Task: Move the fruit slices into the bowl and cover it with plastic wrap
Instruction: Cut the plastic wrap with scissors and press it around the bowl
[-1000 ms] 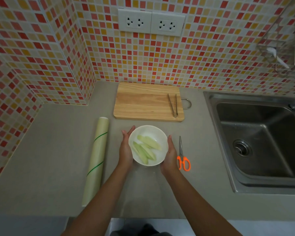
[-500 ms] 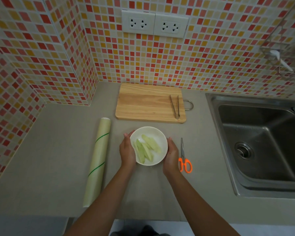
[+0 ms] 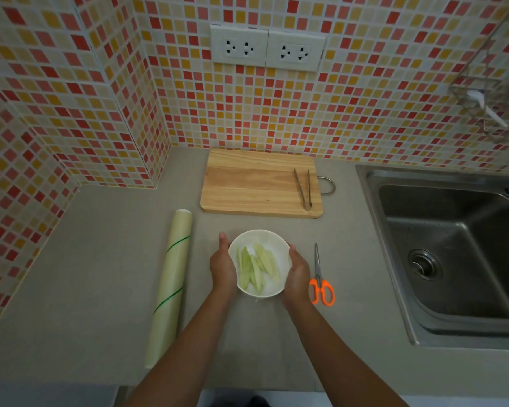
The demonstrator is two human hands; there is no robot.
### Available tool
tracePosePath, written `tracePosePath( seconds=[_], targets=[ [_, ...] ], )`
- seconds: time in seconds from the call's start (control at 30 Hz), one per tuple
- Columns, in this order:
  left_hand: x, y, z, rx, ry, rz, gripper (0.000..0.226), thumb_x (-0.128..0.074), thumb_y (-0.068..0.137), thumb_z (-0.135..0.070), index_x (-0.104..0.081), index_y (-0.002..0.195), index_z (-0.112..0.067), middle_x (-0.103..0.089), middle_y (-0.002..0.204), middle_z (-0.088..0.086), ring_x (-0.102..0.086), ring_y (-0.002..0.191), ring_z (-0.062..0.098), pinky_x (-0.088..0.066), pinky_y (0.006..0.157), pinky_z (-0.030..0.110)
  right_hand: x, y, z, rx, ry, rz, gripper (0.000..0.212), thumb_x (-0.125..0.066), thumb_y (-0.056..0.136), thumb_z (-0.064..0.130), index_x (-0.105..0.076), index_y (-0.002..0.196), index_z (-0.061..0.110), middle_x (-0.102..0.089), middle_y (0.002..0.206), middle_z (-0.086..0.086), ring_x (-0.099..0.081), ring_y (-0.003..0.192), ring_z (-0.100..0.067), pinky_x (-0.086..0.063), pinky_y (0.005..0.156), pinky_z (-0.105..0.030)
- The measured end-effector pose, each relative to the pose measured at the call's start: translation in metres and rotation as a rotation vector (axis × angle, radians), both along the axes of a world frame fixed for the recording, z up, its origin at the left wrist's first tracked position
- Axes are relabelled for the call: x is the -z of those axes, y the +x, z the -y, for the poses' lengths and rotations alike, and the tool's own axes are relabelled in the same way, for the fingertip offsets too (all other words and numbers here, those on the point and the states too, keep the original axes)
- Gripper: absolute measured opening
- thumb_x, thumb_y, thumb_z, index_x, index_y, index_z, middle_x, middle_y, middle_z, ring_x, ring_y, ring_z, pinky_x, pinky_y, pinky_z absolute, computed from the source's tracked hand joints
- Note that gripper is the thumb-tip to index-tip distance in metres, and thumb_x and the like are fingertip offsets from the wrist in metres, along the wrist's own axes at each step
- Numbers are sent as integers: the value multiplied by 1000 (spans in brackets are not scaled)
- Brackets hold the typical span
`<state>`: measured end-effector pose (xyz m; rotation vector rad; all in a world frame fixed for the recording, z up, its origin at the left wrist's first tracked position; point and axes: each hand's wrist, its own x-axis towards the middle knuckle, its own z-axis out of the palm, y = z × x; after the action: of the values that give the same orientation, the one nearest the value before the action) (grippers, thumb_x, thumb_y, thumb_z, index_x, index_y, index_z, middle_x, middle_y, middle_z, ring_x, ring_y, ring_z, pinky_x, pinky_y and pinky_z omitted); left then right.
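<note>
Both hands' grip, left hand (image 3: 223, 267) and right hand (image 3: 299, 274), cups the bowl (image 3: 279, 254), fingertips hidden beneath.

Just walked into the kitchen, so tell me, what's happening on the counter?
A person cups a white bowl of pale green fruit slices between the left hand and right hand. The plastic wrap roll lies untouched on the counter left of it, orange-handled scissors to its right. The tongs rest on the cutting board behind.
</note>
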<state>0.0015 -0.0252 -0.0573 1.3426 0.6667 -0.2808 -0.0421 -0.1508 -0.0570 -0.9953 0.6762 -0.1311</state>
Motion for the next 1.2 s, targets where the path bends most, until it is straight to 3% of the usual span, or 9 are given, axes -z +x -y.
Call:
tracePosePath(
  seconds=[0.13, 0.37, 0.47, 0.6, 0.67, 0.77, 0.87, 1.07, 1.2],
  targets=[
    [-4, 8, -1, 59, 34, -40, 60, -40, 95, -60, -71, 98, -9, -73, 93, 12, -68, 92, 32, -54, 91, 43, 2, -2, 1, 11, 11, -15, 24, -47, 95, 25, -68, 82, 21, -65, 85, -1, -60, 89, -23, -45, 88, -41],
    [-11, 18, -4, 173, 72, -32, 58, -43, 93, -61, -72, 82, -11, -74, 91, 13, -70, 91, 34, -54, 91, 46, -5, 6, 18, -134, -123, 15, 39, -42, 97, 15, -49, 60, 25, -49, 61, 13, -49, 58, -3, -37, 63, -28],
    [-12, 18, -5, 181, 19, -53, 66, -41, 92, -65, -71, 90, -6, -73, 98, 18, -69, 95, 36, -53, 93, 48, -10, 7, 16, -156, -166, 17, 24, -43, 98, 15, -61, 82, 17, -60, 82, 2, -57, 77, -14, -45, 75, -35],
    [-17, 14, -6, 148, -207, -54, 77, -35, 87, -75, -72, 93, -7, -71, 106, 20, -66, 104, 39, -49, 98, 54, -13, 5, 12, -82, -128, 11, 29, -45, 97, 15, -66, 113, 2, -67, 111, -15, -63, 101, -27, -48, 93, -43],
    [-16, 11, -8, 112, -253, 9, 80, -29, 89, -74, -74, 98, -8, -73, 107, 18, -67, 105, 35, -51, 96, 48, -15, 6, 11, -8, -105, -17, 28, -47, 96, 16, -67, 112, 4, -68, 110, -14, -63, 102, -28, -50, 92, -42],
    [-9, -6, 0, 59, -248, 121, 68, -25, 96, -63, -73, 105, -16, -74, 109, 11, -69, 103, 24, -53, 87, 38, -17, 9, 8, 67, -101, -24, 27, -48, 95, 16, -74, 90, 18, -72, 92, -2, -66, 88, -20, -53, 79, -34],
    [-4, -20, 11, -48, -212, 181, 54, -28, 100, -55, -71, 108, -23, -74, 109, 2, -67, 104, 17, -51, 90, 34, -15, 9, -2, 130, -112, -42, 32, -48, 95, 16, -73, 74, 17, -71, 75, 2, -65, 76, -16, -52, 71, -29],
    [-7, 1, 0, -13, -60, 166, 36, -41, 102, -36, -72, 93, -21, -71, 81, -6, -69, 71, 5, -51, 58, 15, -14, 3, 3, 82, -107, -5, 24, -49, 91, 16, -57, 69, 15, -54, 72, -3, -51, 72, -17, -42, 67, -31],
    [-15, 17, -6, 120, -27, 107, 35, -46, 99, -41, -72, 84, -24, -74, 73, -6, -69, 72, 11, -52, 59, 22, -24, 12, 13, -98, -73, -9, 38, -47, 96, 30, -65, 112, 0, -65, 110, -20, -61, 104, -32, -46, 96, -45]
  ],
)
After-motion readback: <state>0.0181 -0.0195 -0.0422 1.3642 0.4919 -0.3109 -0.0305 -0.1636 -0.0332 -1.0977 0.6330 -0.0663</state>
